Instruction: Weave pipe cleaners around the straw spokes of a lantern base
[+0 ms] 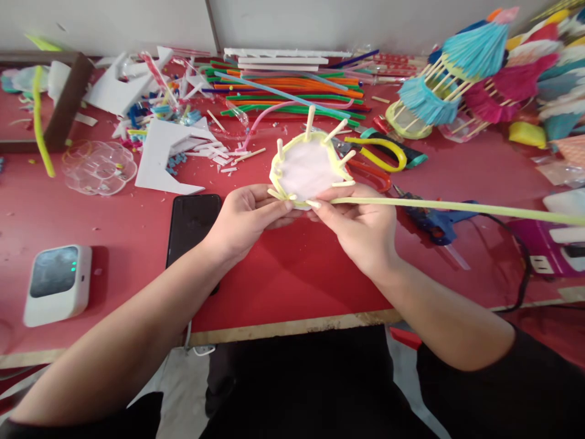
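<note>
Between my two hands is a round white disc point(311, 166) with several short pale sticks standing up around its rim. A pale yellow pipe cleaner point(457, 206) is wound along that rim, and its long loose end runs off to the right edge of the view. My left hand point(249, 216) pinches the near left rim of the disc with thumb and fingers. At the near right rim, my right hand point(361, 225) is closed on the disc and the pipe cleaner where the two meet. The fingers under the disc are partly hidden.
A black phone point(192, 222) lies left of my hands, a white device point(58, 283) farther left. Yellow-handled scissors point(384, 152) and a blue glue gun point(439, 219) lie to the right. Colored pipe cleaners point(287, 85), foam scraps point(159, 155) and a finished-looking blue craft point(429, 97) stand behind.
</note>
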Motion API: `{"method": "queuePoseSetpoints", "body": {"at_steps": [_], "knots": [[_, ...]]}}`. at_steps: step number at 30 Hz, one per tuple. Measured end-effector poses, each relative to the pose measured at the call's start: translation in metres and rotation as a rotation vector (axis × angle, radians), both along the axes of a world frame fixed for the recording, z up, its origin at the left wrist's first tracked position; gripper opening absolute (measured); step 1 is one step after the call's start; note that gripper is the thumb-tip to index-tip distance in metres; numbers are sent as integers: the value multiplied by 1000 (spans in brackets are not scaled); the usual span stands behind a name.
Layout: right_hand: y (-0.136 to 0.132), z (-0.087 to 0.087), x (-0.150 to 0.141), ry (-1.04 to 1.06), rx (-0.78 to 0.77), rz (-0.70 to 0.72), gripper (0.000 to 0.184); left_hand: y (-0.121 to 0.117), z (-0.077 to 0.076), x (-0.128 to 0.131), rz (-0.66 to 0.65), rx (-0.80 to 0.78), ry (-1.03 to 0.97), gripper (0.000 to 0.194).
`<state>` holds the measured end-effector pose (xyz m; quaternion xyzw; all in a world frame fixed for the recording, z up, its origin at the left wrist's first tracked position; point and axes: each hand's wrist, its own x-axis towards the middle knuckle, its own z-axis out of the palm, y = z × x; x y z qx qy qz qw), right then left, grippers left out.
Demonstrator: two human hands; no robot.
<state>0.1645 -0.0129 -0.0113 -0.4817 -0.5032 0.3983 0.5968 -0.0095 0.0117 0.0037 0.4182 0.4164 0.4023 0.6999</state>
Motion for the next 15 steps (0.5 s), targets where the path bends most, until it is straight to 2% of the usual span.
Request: {"method": "queuePoseSetpoints", "body": {"at_steps": [5, 10, 15], "knots": [[1, -1, 3, -69, 9, 28, 10, 1, -1, 1, 36, 8, 6, 24], [2, 1, 7, -305, 88, -111, 13, 0, -2, 1, 109, 61, 78, 22], [1, 7, 14, -274, 163, -139, 12, 1, -5, 0, 158, 107, 116, 17]]}}
